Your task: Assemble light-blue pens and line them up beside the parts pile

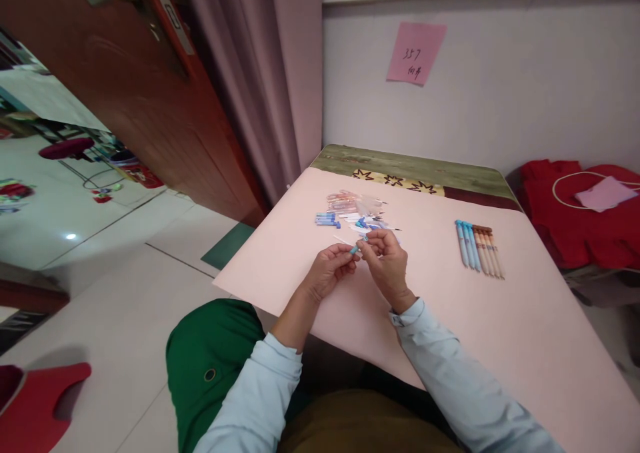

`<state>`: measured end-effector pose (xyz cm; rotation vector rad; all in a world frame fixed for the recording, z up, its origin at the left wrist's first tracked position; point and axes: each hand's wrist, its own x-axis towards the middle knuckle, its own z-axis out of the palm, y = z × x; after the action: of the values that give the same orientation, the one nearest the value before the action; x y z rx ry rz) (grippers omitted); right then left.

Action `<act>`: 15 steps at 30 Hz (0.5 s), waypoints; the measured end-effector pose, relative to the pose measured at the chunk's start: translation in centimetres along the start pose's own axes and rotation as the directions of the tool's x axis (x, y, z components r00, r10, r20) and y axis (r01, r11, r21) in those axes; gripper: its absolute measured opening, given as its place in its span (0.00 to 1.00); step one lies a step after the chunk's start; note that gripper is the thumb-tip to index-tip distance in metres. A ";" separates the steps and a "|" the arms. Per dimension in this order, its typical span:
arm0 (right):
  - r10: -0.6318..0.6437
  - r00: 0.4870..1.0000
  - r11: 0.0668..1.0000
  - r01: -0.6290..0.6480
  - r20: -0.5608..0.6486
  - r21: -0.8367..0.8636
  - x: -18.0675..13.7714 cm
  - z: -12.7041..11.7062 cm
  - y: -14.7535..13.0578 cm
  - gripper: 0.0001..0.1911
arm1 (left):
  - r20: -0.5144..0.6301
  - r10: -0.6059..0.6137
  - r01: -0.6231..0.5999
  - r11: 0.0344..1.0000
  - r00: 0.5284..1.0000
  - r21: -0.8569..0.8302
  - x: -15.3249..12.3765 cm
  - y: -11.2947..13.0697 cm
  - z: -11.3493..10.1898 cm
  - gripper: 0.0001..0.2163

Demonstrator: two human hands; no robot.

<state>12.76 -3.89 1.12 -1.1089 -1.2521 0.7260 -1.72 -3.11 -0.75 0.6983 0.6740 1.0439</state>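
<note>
Over the pink table [500, 333], my left hand [330, 270] pinches a small blue pen part [354, 249] by its end. My right hand [387, 258] is closed just to its right, fingertips meeting the same small piece; what else it holds is too small to make out. Just beyond both hands lies a loose pile of pen parts [353, 213]: blue caps, clear barrels and thin refills. A row of several assembled pens [479, 246], blue ones on the left and brown ones on the right, lies to the right of my hands.
A red bag with a pink sheet [585, 206] sits right of the table. A pink note [415, 53] hangs on the wall behind. A wooden door [150, 100] and curtain stand to the left. A green stool [210, 360] is by my left elbow, and something red [40, 400] lies on the floor.
</note>
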 end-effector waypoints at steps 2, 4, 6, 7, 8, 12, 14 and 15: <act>-0.011 1.000 0.999 0.011 -0.022 -0.037 0.0 0.0 0.0 0.13 | -0.015 0.008 -0.008 1.000 1.000 -0.015 0.1 0.0 0.0 0.13; 0.010 0.999 1.000 -0.011 -0.045 -0.027 0.1 -0.1 0.2 0.13 | -0.037 0.024 -0.026 0.998 0.999 -0.050 0.2 0.1 -0.1 0.13; 0.090 0.996 0.994 -0.088 -0.027 0.060 0.3 -0.2 0.4 0.14 | -0.062 0.050 -0.055 0.995 0.997 -0.079 0.2 0.1 -0.2 0.14; 0.150 0.989 0.982 -0.149 0.002 0.118 0.4 -0.2 0.6 0.14 | -0.070 0.065 -0.071 0.994 0.995 -0.081 0.3 0.1 -0.2 0.14; 0.214 0.976 0.960 -0.218 0.040 0.174 0.5 -0.2 0.7 0.15 | -0.075 0.080 -0.086 0.993 0.994 -0.075 0.3 0.1 -0.2 0.14; 0.434 0.878 0.815 -0.478 0.201 0.327 0.6 0.0 1.3 0.19 | -0.084 0.138 -0.141 0.990 0.987 -0.020 0.2 0.0 -0.3 0.15; 0.500 0.814 0.733 -0.580 0.295 0.356 0.5 0.2 1.5 0.20 | -0.100 0.177 -0.178 0.984 0.979 0.007 0.2 -0.1 -0.3 0.14; 0.517 0.788 0.702 -0.614 0.335 0.361 0.4 0.3 1.6 0.20 | -0.109 0.197 -0.196 0.980 0.974 0.023 0.3 -0.1 -0.3 0.14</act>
<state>12.73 -2.93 -0.25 -1.0386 -0.8167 1.5683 -1.78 -2.86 -1.05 0.7320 0.7174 1.2695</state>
